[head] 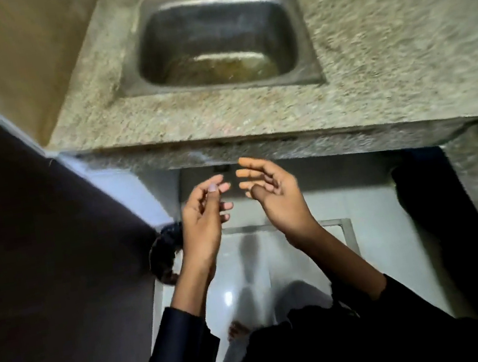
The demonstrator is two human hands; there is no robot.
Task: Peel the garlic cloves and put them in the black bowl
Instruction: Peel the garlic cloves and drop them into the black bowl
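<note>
Below the sink (219,43), left hand (203,217), right hand (277,196), empty, apart

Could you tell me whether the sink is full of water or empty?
Nearly empty: the sink shows its bare metal walls, with only a shallow yellowish puddle at the bottom.

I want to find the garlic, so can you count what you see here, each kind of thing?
Hands: 2, the left hand and the right hand, both empty
Sinks: 1, the steel sink
Stone counters: 1, the counter
Bare feet: 1, the foot
Garlic cloves: 0 in view
Black bowls: 0 in view
Total: 5
</note>
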